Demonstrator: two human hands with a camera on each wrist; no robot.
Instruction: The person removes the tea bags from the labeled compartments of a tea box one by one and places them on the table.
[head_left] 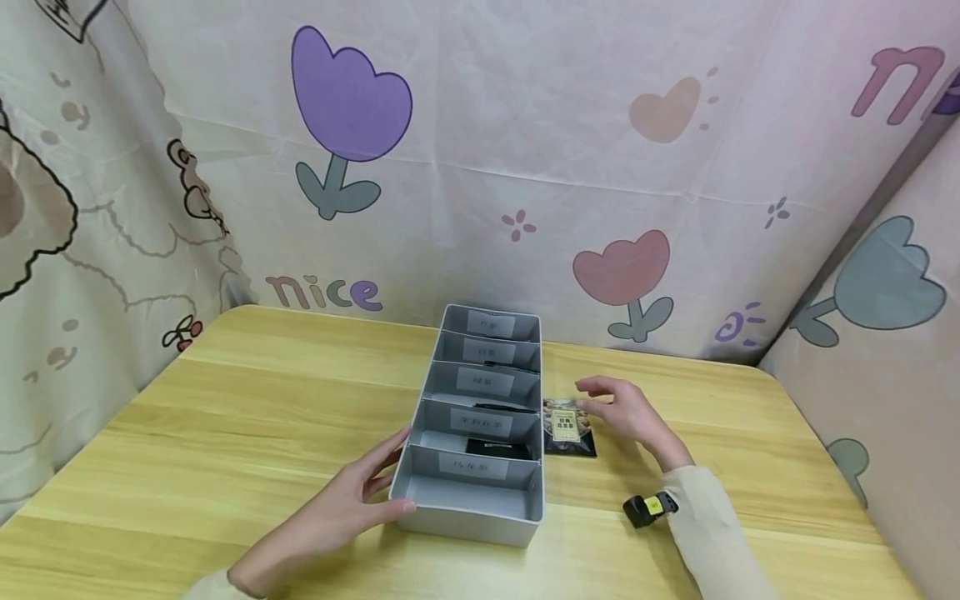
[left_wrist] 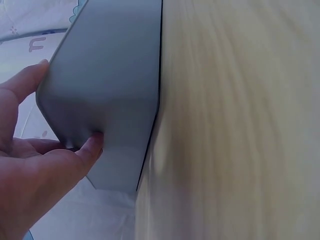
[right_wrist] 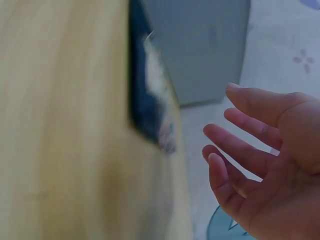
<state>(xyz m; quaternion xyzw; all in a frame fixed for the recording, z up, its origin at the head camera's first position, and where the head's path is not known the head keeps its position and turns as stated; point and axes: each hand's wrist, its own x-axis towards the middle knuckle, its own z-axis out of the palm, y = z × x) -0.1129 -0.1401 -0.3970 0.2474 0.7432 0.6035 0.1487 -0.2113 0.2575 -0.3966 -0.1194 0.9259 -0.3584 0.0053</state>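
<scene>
A long grey divided box (head_left: pixel 465 525) stands on the table, a paper label on each compartment's wall. My left hand (head_left: pixel 341 504) holds its near left corner, thumb at the front and fingers along the left side; the left wrist view shows these fingertips against the grey wall (left_wrist: pixel 107 55). Beside the box's right wall lies a dark printed packet (head_left: pixel 570 442) with a pale yellow label. Close to its right edge hovers my right hand (head_left: pixel 626 412), fingers apart and loosely bent, holding nothing. The right wrist view shows that palm (right_wrist: pixel 270 165) apart from the blurred packet (right_wrist: pixel 145 95).
Dark flat packets sit in three middle compartments, the nearest one (head_left: pixel 498 450) most visible. A black strapped device (head_left: pixel 648 508) is at the right sleeve's cuff. The wooden table (head_left: pixel 247 417) meets a printed cloth (head_left: pixel 480 167) behind and at both sides.
</scene>
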